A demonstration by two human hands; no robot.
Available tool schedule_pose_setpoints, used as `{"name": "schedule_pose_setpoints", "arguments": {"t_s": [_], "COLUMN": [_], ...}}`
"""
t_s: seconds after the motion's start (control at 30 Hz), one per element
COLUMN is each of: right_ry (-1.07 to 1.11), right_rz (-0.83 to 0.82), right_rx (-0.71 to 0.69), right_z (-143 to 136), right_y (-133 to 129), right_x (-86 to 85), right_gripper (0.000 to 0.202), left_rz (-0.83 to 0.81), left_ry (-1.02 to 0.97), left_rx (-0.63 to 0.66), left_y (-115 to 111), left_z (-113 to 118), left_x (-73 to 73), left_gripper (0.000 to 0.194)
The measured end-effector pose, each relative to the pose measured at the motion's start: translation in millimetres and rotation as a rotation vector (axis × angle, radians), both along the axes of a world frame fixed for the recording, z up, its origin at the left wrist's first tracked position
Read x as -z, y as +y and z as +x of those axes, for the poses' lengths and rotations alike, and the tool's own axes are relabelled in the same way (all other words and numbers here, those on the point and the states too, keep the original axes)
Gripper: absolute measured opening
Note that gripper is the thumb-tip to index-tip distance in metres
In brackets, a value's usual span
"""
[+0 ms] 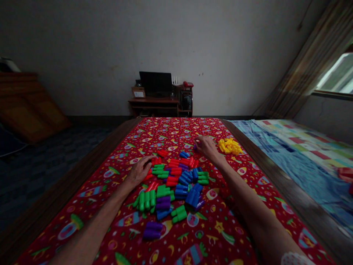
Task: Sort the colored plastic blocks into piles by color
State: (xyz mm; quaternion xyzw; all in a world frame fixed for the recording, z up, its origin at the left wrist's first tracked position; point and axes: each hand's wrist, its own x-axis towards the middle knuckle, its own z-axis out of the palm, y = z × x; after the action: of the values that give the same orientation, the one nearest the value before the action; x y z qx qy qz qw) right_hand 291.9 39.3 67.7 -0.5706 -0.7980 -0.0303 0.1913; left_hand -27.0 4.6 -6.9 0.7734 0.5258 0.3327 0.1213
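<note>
My right hand is beyond the pile, its fingers closed on a purple toy block that shows only in part. My left hand rests at the pile's left edge with thumb and fingers apart, close to some red blocks; whether it touches them I cannot tell. Between my forearms lies a loose pile of plastic blocks with rounded prongs: green blocks, blue blocks and red blocks are mixed together. Nearest me is a separate purple block.
A heap of yellow blocks sits apart, to the right of my right hand. A red patterned cloth covers the table, which has dark wooden edges. To the right is a bed; a desk with a monitor stands against the far wall.
</note>
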Motion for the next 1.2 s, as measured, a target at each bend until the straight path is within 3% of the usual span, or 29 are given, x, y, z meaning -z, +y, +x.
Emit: {"name": "schedule_pose_setpoints", "arguments": {"t_s": [0.17, 0.3, 0.43, 0.57, 0.7, 0.83, 0.97, 1.07, 1.2], "right_ry": [0.042, 0.069, -0.067, -0.148, -0.013, 0.103, -0.115, -0.196, -0.130], "right_rz": [-0.273, -0.335, -0.424, -0.340, -0.244, -0.260, -0.387, -0.427, -0.546], "right_rx": [-0.454, -0.625, -0.695, -0.725, -0.727, -0.610, -0.510, -0.567, -0.658], "right_z": [-45, -62, -69, -78, -74, -57, -53, -58, -56], "right_y": [-29, -48, -65, -71, -57, -38, -36, -40, -38], "right_x": [-9.4, -17.9, -23.8, -5.3, 9.0, -1.5, -8.0, -8.2, -14.6], "right_gripper": [0.023, 0.025, 0.018, 0.026, 0.025, 0.025, 0.021, 0.020, 0.020], "left_rz": [-0.037, -0.041, -0.038, -0.029, -0.007, 0.050, 0.148, 0.140, 0.075], "left_ry": [-0.024, -0.039, -0.059, -0.070, -0.029, 0.009, 0.078, 0.221, 0.356], "left_rx": [-0.005, 0.003, -0.003, 0.019, 0.014, 0.041, 0.141, 0.219, 0.274], "left_y": [0, 1, 0, -3, -1, 2, -4, -17, -31], "left_z": [0, 1, 3, 6, 5, 6, 19, 34, 45], "left_x": [1.6, 2.8, 2.7, 2.4, 4.3, 3.9, -3.1, -8.5, -9.5], "left_gripper": [0.051, 0.049, 0.047, 0.048, 0.047, 0.043, 0.037, 0.031, 0.030]}}
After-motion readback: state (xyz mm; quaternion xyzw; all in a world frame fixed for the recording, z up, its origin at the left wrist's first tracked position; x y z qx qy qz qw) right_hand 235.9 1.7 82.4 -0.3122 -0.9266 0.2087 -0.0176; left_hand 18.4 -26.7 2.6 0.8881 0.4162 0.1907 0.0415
